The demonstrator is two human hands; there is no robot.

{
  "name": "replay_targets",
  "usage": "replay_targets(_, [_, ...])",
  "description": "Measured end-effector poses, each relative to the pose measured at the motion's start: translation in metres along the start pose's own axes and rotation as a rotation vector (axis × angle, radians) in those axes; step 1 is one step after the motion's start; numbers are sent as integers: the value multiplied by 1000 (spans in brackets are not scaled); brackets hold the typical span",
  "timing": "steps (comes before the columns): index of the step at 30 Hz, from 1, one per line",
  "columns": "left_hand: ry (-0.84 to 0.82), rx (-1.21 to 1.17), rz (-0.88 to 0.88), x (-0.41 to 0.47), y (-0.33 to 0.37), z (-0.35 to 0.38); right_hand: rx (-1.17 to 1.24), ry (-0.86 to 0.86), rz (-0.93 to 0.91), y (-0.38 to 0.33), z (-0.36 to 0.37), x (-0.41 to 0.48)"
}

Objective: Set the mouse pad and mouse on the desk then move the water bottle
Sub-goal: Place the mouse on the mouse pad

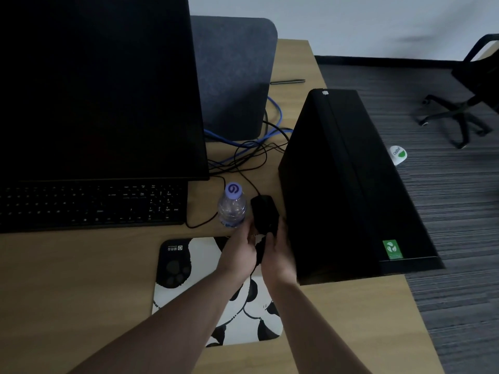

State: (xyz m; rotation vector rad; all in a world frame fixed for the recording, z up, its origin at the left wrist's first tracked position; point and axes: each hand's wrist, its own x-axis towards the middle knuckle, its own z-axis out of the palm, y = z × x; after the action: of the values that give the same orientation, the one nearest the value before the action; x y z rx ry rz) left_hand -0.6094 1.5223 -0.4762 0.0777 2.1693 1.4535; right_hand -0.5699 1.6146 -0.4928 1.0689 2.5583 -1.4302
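Both your hands close around the black mouse (264, 214): left hand (239, 251) at its near-left side, right hand (278, 255) at its near-right. It sits just beyond the mouse pad (205, 268), which lies by the worktop's (81, 279) near edge. Draw the mouse back onto the pad, minding its cable and the water bottle (232, 207) just beside it.

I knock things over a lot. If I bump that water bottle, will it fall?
Probably: the water bottle is tall and narrow, so it likely tips. It looks round, so it may roll. Its purple cap is on, so spilling seems unlikely.
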Motion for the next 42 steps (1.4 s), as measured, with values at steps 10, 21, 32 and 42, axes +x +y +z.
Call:
replay_targets(10, [-29,-173,3,-1,0,8,489,-7,107,-2,-9,-3])
replay_targets(21, [21,-48,-18,-45,-7,4,264,44,-70,7,-12,-56])
replay_targets(32, [-1,-20,-61,-111,-56,-12,107,24,-137,41,11,-122])
replay_targets(42, [46,65,-76,-142,-90,-23,89,0,-152,54,32,-152])
